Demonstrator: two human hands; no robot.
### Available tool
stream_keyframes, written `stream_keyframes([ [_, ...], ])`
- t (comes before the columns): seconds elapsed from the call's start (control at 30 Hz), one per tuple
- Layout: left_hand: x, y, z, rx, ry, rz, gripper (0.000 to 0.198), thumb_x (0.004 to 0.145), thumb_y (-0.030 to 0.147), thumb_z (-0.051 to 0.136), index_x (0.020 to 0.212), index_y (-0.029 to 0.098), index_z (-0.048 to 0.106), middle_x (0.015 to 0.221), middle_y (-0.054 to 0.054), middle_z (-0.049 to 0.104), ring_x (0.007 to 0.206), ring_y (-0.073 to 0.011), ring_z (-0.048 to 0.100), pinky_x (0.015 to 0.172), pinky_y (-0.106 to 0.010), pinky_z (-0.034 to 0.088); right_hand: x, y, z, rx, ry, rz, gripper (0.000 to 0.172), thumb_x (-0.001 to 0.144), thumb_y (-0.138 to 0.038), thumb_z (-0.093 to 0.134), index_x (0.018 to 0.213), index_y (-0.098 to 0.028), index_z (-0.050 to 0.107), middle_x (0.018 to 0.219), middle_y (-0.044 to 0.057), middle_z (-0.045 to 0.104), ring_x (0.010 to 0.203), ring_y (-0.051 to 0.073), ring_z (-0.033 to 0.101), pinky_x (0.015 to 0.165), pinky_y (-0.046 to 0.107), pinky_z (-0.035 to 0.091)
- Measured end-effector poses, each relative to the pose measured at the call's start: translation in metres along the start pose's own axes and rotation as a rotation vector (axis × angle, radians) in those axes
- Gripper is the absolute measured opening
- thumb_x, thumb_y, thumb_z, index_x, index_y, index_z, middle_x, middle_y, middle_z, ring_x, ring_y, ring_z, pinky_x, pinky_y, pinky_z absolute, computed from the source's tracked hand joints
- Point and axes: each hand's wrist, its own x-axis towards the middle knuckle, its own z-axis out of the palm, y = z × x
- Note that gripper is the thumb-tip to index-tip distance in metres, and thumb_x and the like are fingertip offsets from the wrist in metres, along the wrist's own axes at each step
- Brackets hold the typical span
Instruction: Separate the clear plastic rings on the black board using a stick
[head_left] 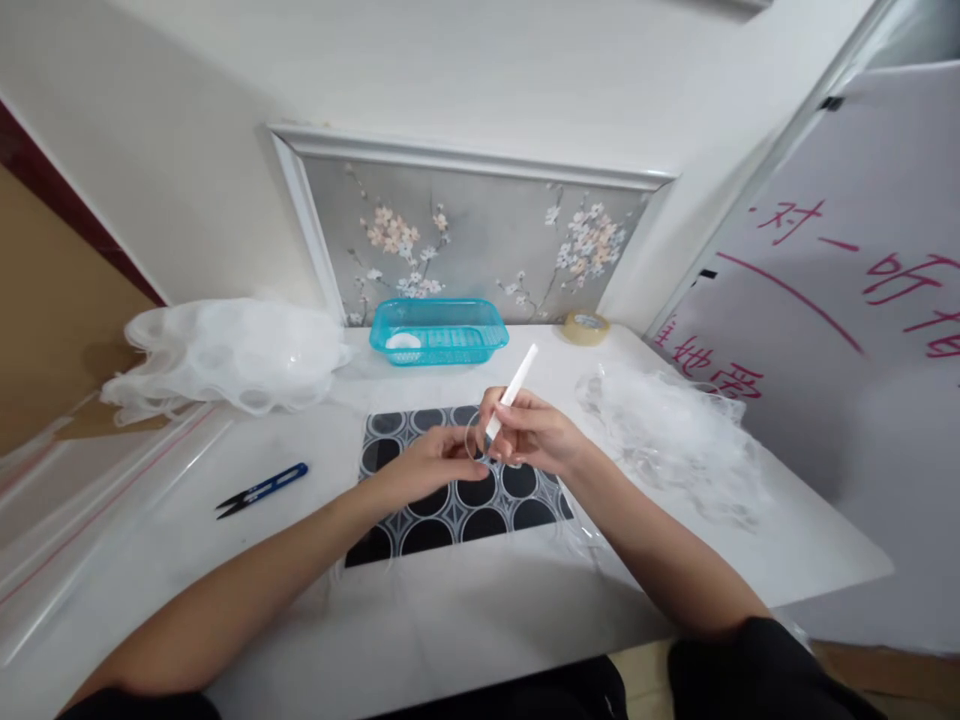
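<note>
Seeing my right grip (541, 432) clamped on the white tool (517, 378), I find the clear ring (467, 438) just left of it. Whether my left grip (431, 464) pinches it, I cannot tell.

Head view, near, facing forward, down at hands (546, 434)

The white tabletop (465, 605) lies open front-centre; a rectangular turquoise plastic basket (457, 353) obstructs the back, crumpled sheer white material (675, 440) the right.

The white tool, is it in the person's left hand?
No, the right hand grips the white tool, which slants up from between its fingers.
</note>
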Motion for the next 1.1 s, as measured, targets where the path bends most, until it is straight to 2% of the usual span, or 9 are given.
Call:
stream_keyframes([
  [0.1, 0.001, 0.003, -0.006, -0.080, 0.068, 0.005, 0.026, 0.093, 0.033, 0.044, 0.092, 0.019, 0.066, 0.095, -0.006, 0.066, 0.087, -0.0162, 0.063, 0.079, -0.032, 0.053, 0.006, 0.000, -0.004, -0.106, -0.026, -0.075, 0.028, 0.074, -0.050, 0.064, 0.075, -0.023, 0.060, 0.058, -0.002, 0.058, 0.048, 0.009, 0.050, 0.040, 0.021, 0.036],
  [0.2, -0.001, 0.003, -0.024, 0.041, 0.250, -0.020, 0.026, 0.091, 0.036, 0.048, 0.082, 0.018, 0.065, 0.102, -0.008, 0.058, 0.091, -0.0173, 0.059, 0.086, -0.037, 0.051, 0.004, 0.002, -0.012, -0.222, 0.039, -0.236, 0.020, 0.080, -0.042, 0.063, 0.075, -0.023, 0.066, 0.086, 0.004, 0.069, 0.086, 0.017, 0.065, 0.073, 0.030, 0.053],
  [0.3, -0.005, 0.000, -0.046, 0.258, 0.333, 0.012, 0.024, 0.092, 0.034, 0.048, 0.081, 0.019, 0.063, 0.111, -0.008, 0.053, 0.102, -0.0196, 0.056, 0.093, -0.043, 0.047, -0.003, 0.009, -0.021, -0.297, 0.098, -0.314, 0.017, 0.082, -0.039, 0.064, 0.074, -0.024, 0.067, 0.100, 0.006, 0.070, 0.127, 0.024, 0.047, 0.102, 0.043, 0.041],
  [0.5, -0.007, 0.008, -0.079, 0.530, 0.262, 0.133, 0.017, 0.090, 0.026, 0.050, 0.082, 0.018, 0.063, 0.112, -0.007, 0.055, 0.109, -0.0228, 0.052, 0.096, -0.047, 0.044, 0.005, 0.019, -0.015, -0.351, -0.016, -0.374, 0.013, 0.083, -0.035, 0.064, 0.080, -0.025, 0.070, 0.090, 0.006, 0.070, 0.138, 0.021, 0.033, 0.110, 0.044, 0.031],
  [0.67, -0.014, 0.010, -0.090, 0.505, 0.175, 0.070, 0.014, 0.086, 0.025, 0.052, 0.078, 0.018, 0.062, 0.111, -0.007, 0.057, 0.105, -0.0227, 0.055, 0.092, -0.043, 0.046, 0.036, 0.030, 0.005, -0.247, -0.140, -0.358, 0.015, 0.079, -0.036, 0.069, 0.079, -0.021, 0.072, 0.088, 0.004, 0.066, 0.104, 0.019, 0.057, 0.092, 0.036, 0.044],
  [0.73, -0.018, 0.005, -0.090, 0.469, 0.155, 0.041, 0.012, 0.084, 0.024, 0.053, 0.078, 0.018, 0.061, 0.109, -0.007, 0.057, 0.103, -0.0227, 0.056, 0.091, -0.042, 0.046, 0.048, 0.041, 0.013, -0.072, -0.194, -0.314, 0.019, 0.078, -0.038, 0.071, 0.078, -0.019, 0.072, 0.080, 0.003, 0.066, 0.086, 0.016, 0.060, 0.084, 0.033, 0.046],
  [0.87, -0.025, -0.014, -0.089, 0.238, 0.082, -0.071, 0.013, 0.087, 0.028, 0.050, 0.087, 0.020, 0.059, 0.104, -0.005, 0.060, 0.096, -0.0199, 0.059, 0.087, -0.038, 0.049, 0.062, 0.058, 0.026, 0.407, -0.238, -0.204, 0.021, 0.072, -0.041, 0.075, 0.071, -0.020, 0.070, 0.074, 0.001, 0.068, 0.076, 0.013, 0.063, 0.077, 0.027, 0.048],
  [1.0, -0.044, -0.040, -0.069, 0.018, 0.121, -0.202, 0.037, 0.087, 0.048, 0.055, 0.112, 0.021, 0.054, 0.110, -0.008, 0.063, 0.098, -0.0212, 0.062, 0.084, -0.037, 0.052, 0.057, 0.064, 0.024, 0.663, -0.036, -0.111, 0.019, 0.071, -0.044, 0.074, 0.076, -0.027, 0.070, 0.095, -0.001, 0.071, 0.064, 0.008, 0.062, 0.046, 0.017, 0.043],
  [1.1, -0.071, -0.053, -0.035, 0.255, 0.150, -0.141, 0.046, 0.087, 0.052, 0.055, 0.117, 0.018, 0.054, 0.118, -0.012, 0.062, 0.108, -0.0251, 0.059, 0.093, -0.042, 0.049, 0.047, 0.075, 0.015, 0.297, 0.157, -0.108, 0.022, 0.075, -0.046, 0.070, 0.082, -0.025, 0.072, 0.111, 0.003, 0.069, 0.072, 0.011, 0.067, 0.046, 0.018, 0.045],
])
